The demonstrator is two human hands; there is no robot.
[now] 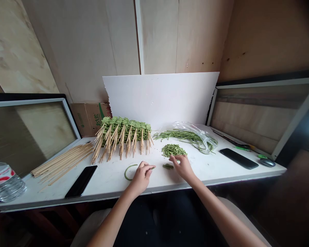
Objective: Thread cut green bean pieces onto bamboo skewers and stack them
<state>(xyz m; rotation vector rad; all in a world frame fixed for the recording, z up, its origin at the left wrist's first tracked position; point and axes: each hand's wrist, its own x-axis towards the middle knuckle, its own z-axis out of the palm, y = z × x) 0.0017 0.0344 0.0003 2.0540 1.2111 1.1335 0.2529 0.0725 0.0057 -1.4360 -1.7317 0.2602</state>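
My left hand point(141, 177) is closed around a long green bean point(126, 173). The bean's tail curls out on the left over the white table point(110, 183), and its short end sticks out past my fingertips on the right. Across a small gap, my right hand point(182, 167) hovers with thumb and fingers apart, and no item shows between them. A few short bean pieces point(168, 166) lie just left of my right hand. Behind it sits a larger heap of cut bean pieces point(173, 149).
Skewered bean pieces point(126, 130) are stacked at the back, sticks point(122, 144) facing me. Loose bamboo skewers point(64, 159), a phone point(81, 181) and a water bottle point(6, 181) lie left. Long beans point(180, 135) in a plastic bag point(207, 140), another phone point(238, 158) and a mouse point(267, 162) lie right.
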